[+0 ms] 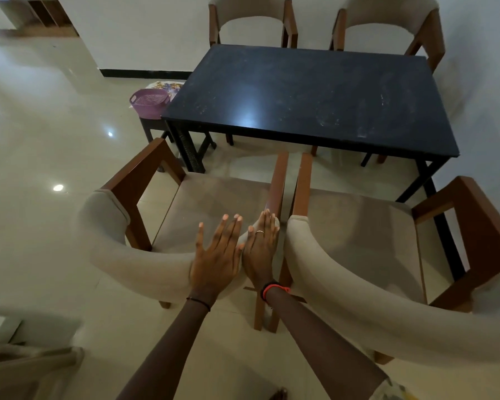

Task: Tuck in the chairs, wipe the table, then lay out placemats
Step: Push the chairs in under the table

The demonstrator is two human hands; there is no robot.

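Left of table [300,90]: purple basket [145,109] on dark stool [153,127], patterned cloth [168,87] behind.

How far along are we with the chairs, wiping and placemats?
Done: far left chair and far right chair look pushed in. In hand: left hand and right hand press flat on the near left chair, which stands clear of the table. Left: near right chair is out too; the table shows smudges and bears no placemats.

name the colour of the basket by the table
The basket is purple; head view shows it.
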